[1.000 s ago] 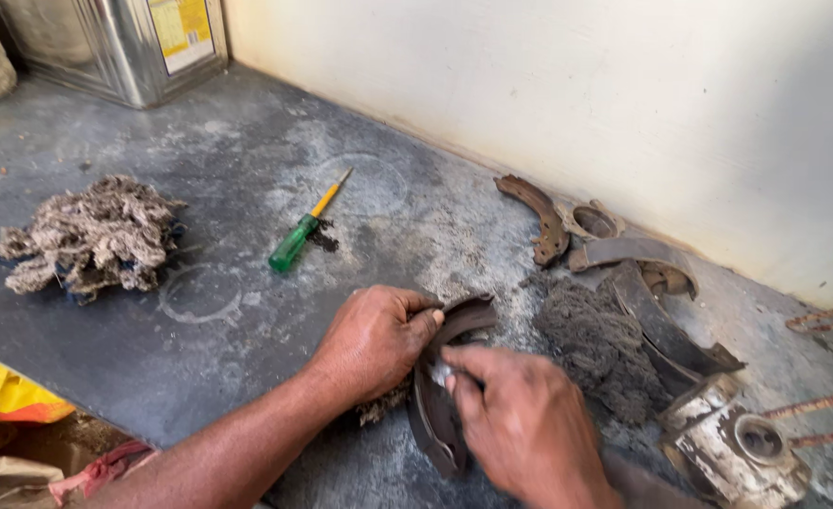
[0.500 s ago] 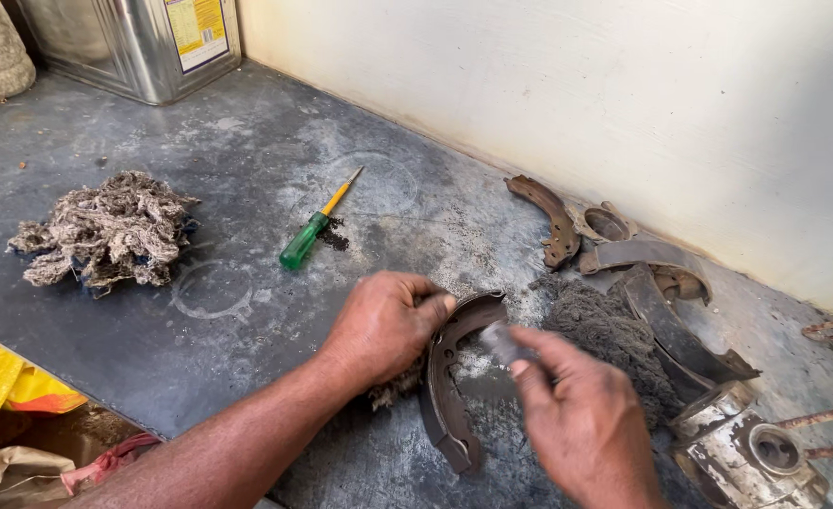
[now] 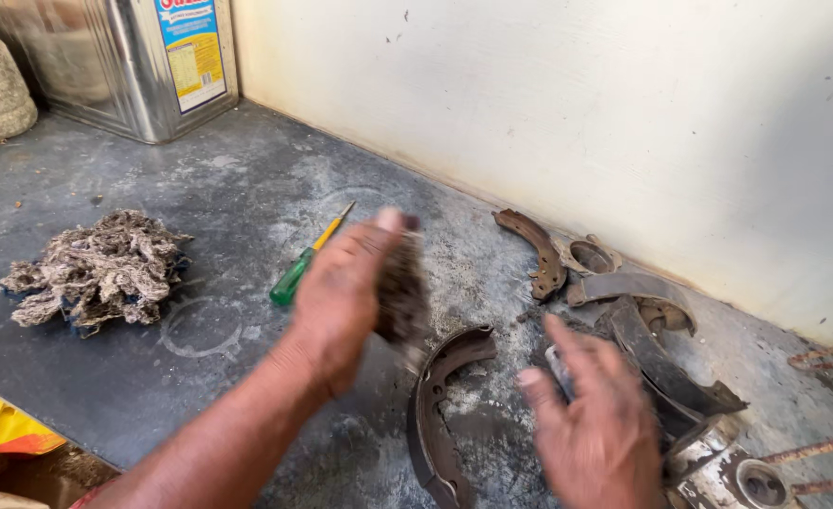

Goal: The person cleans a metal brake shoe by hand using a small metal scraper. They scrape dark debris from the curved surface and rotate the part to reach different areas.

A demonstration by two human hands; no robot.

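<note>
My left hand (image 3: 341, 292) is raised above the grey floor and grips a dark, dirty wad of cotton waste (image 3: 403, 290). A curved, rusty brake shoe (image 3: 430, 415) lies on the floor just below and to the right of it, with no hand on it. My right hand (image 3: 591, 434) hovers to the right of that shoe. A small grey piece (image 3: 556, 362) sits pinched between its thumb and forefinger, and motion blur hides what the piece is.
More brake shoes (image 3: 541, 253) (image 3: 657, 363) and a metal ring (image 3: 591, 256) lie along the white wall. A green-handled screwdriver (image 3: 301, 266), a pile of cotton waste (image 3: 96, 269), a square tin (image 3: 124, 57), a metal cylinder part (image 3: 727, 467) and a yellow bag (image 3: 1, 426) are around.
Both hands left the brake shoe, which stays on the floor. My left hand rose with the dark wad, and my right hand pulled away to the right.
</note>
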